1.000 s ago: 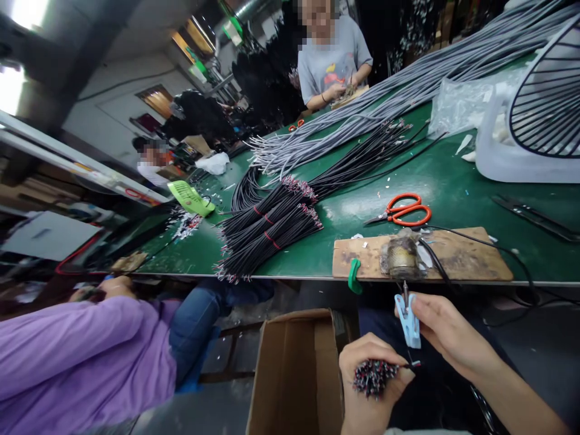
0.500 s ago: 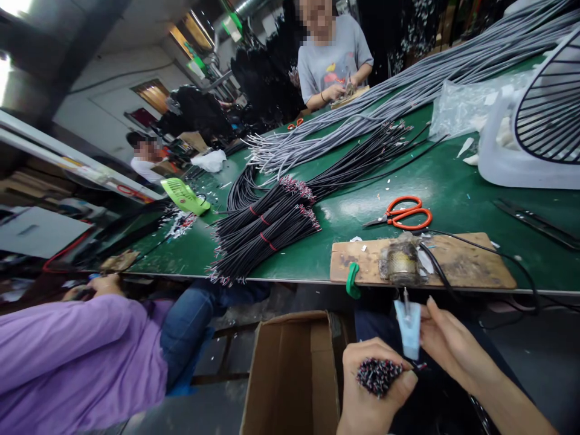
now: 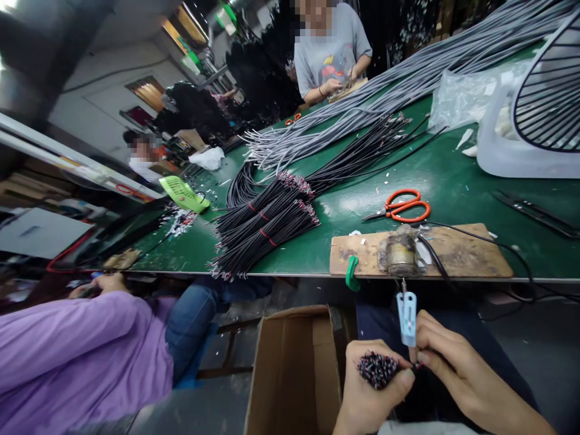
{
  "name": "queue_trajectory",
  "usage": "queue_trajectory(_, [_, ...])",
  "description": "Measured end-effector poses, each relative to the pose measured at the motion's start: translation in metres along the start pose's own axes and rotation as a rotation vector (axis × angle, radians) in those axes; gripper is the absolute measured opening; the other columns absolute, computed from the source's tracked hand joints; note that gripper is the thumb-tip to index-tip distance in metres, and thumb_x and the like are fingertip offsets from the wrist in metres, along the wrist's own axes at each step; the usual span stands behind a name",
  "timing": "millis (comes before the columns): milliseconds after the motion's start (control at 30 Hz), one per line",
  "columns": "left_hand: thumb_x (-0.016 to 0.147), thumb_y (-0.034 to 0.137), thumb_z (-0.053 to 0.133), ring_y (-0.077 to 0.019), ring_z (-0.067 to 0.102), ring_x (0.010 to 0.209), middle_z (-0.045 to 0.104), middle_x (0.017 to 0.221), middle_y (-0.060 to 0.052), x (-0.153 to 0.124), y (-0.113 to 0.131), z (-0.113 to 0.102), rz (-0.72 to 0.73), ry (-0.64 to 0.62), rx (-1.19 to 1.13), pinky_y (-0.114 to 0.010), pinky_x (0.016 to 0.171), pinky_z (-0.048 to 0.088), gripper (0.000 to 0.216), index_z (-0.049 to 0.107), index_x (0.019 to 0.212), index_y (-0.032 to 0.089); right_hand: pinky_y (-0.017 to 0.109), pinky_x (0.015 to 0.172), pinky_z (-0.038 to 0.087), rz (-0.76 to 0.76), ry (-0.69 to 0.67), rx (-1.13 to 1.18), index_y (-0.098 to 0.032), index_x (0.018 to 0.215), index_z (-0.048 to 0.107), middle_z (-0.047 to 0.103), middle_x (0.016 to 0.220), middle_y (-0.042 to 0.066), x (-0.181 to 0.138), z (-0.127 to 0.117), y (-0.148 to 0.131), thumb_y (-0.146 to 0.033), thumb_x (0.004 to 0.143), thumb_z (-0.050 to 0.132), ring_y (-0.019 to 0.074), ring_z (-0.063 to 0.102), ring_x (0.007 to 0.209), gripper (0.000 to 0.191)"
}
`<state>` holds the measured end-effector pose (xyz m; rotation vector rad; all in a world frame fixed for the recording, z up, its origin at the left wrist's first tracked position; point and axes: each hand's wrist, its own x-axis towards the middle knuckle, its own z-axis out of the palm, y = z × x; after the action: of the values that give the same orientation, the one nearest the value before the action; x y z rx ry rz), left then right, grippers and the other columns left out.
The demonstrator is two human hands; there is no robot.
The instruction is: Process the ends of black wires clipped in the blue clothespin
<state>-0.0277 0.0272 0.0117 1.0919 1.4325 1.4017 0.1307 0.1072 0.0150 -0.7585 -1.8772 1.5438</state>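
My left hand (image 3: 369, 393) is wrapped round a bundle of thin black cables (image 3: 378, 370), whose cut ends with red, white and black wires face up. Beside its thumb, my right hand (image 3: 446, 353) is closed, its fingertips pinching the end of one cable with a bit of red showing. Just above those fingertips, a light blue clip (image 3: 406, 317) hangs on a metal tip that sticks out from a round, dirty metal-mesh holder (image 3: 402, 257). That holder sits on a stained wooden board (image 3: 462, 251) at the table edge, with a green clamp (image 3: 351, 273) at its left.
Orange-handled scissors (image 3: 401, 206) lie behind the board on the green table (image 3: 357, 199). Tied black cable bundles (image 3: 267, 223) and long grey cables (image 3: 326, 130) are left of them. A white fan (image 3: 507, 145) stands right. A cardboard box (image 3: 294, 368) and a purple-sleeved co-worker (image 3: 86, 350) are at left.
My right hand has moved from beside the blue clip down and left to my left thumb, and its fingers have closed on a cable end. The clip has turned slightly.
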Motion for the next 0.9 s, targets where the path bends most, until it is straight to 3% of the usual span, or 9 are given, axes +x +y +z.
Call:
queue_trajectory(133, [0.066,0.016,0.073,-0.0144,0.06,0.05,0.072,0.058,-0.007,0.01,0.015,-0.001,0.086,-0.07,0.043,-0.024,0.054,0.046,0.003,0.077,0.066,0.016,0.029,0.069,0.047,0.073,0.106,0.055,-0.021,0.079,0.061,0.059,0.079,0.004,0.014,-0.007,0.004,-0.035,0.096,0.045,0.0192,0.056,0.075,0.027])
queue_trajectory(300, [0.063,0.013,0.076,-0.0142,0.061,0.05,0.072,0.057,-0.004,0.017,0.018,-0.002,0.195,-0.012,-0.006,-0.023,0.054,0.047,0.008,0.077,0.066,0.02,0.033,0.072,0.049,0.193,0.144,0.263,-0.018,0.101,0.071,0.069,0.084,0.008,0.035,0.0,0.003,-0.056,0.095,0.037,0.0228,0.063,0.08,0.051])
queue_trajectory(467, [0.065,0.015,0.077,-0.0138,0.061,0.051,0.073,0.058,-0.003,0.024,0.016,-0.004,0.243,0.013,0.015,-0.022,0.054,0.047,0.006,0.076,0.067,0.02,0.031,0.066,0.048,0.195,0.286,0.26,-0.017,0.076,0.073,0.068,0.071,0.006,0.044,0.002,0.003,-0.063,0.084,0.053,0.0215,0.06,0.069,0.051])
queue_trajectory(667, [0.066,0.016,0.076,-0.0137,0.062,0.05,0.073,0.058,-0.005,0.028,0.015,-0.002,0.225,-0.008,0.027,-0.021,0.054,0.046,0.003,0.076,0.066,0.018,0.025,0.056,0.039,0.284,0.179,0.664,-0.014,0.078,0.072,0.054,0.064,0.001,0.043,0.005,0.0,-0.053,0.084,0.06,0.0135,0.047,0.06,0.041])
queue_trajectory(900, [0.065,0.011,0.072,-0.0148,0.062,0.05,0.072,0.057,-0.006,0.032,0.021,-0.001,0.149,-0.062,0.07,-0.022,0.053,0.047,0.006,0.075,0.064,0.016,0.034,0.068,0.046,0.356,0.13,0.917,-0.016,0.086,0.073,0.065,0.076,0.008,0.036,0.009,-0.001,-0.058,0.086,0.054,0.0204,0.057,0.07,0.046])
